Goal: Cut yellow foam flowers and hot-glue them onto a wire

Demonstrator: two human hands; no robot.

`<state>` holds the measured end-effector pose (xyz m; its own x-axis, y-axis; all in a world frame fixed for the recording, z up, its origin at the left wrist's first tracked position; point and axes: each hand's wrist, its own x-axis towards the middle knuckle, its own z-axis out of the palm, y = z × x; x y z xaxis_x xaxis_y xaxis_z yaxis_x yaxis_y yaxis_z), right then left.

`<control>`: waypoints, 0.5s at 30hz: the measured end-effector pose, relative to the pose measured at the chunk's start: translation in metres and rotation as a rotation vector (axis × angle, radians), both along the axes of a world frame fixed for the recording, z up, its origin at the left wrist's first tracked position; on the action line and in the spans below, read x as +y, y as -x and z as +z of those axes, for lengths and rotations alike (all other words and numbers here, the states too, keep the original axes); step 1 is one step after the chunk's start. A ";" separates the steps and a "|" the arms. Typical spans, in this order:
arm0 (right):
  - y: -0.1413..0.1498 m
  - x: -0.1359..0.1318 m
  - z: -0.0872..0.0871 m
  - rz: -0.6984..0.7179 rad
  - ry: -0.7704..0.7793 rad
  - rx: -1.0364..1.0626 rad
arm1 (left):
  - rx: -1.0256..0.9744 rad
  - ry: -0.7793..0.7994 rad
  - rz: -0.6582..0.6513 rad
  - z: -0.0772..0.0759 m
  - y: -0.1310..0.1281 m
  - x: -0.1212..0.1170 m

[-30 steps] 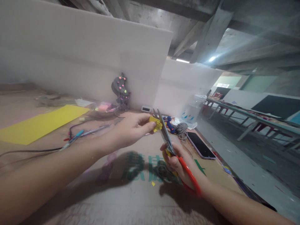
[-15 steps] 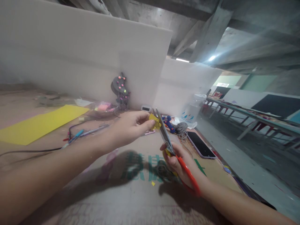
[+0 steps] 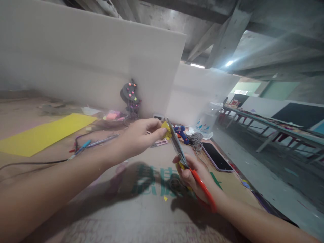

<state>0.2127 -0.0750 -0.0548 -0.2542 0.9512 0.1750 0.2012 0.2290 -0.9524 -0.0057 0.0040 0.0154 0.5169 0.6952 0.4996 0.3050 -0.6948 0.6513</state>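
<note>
Between the thumb and fingers of my left hand (image 3: 148, 135) is a small cut piece of yellow paper or felt (image 3: 167, 131); I cannot tell which material. My right hand (image 3: 192, 175) grips a pair of scissors (image 3: 204, 189) with red handles, its blades pointing up and away from me. The nearly closed blades lie against the right edge of the yellow piece. A bit of yellow also shows at the fingers of my right hand. Below, a tiny yellow scrap (image 3: 165, 198) rests on the printed cardboard (image 3: 141, 216).
A large yellow sheet (image 3: 48, 133) lies at left, near pens (image 3: 86, 144) and a cable. Behind my hands are a blue glue gun (image 3: 181, 134), grey yarn (image 3: 196, 140), small snips (image 3: 160, 143) and a plastic jar (image 3: 207, 118). A phone (image 3: 217, 157) lies right, by the table edge.
The scissor blades have come together from a slightly parted position beside the yellow piece. Both hands stay in nearly the same place.
</note>
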 end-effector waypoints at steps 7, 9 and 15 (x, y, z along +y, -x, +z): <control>0.000 0.001 0.000 -0.005 0.011 0.018 | -0.005 -0.001 0.013 0.000 0.001 0.000; 0.000 0.000 0.000 -0.015 0.019 0.014 | -0.009 0.003 0.017 -0.001 0.001 0.000; 0.000 0.000 0.000 -0.019 -0.001 0.005 | -0.026 0.034 0.003 -0.002 0.001 0.003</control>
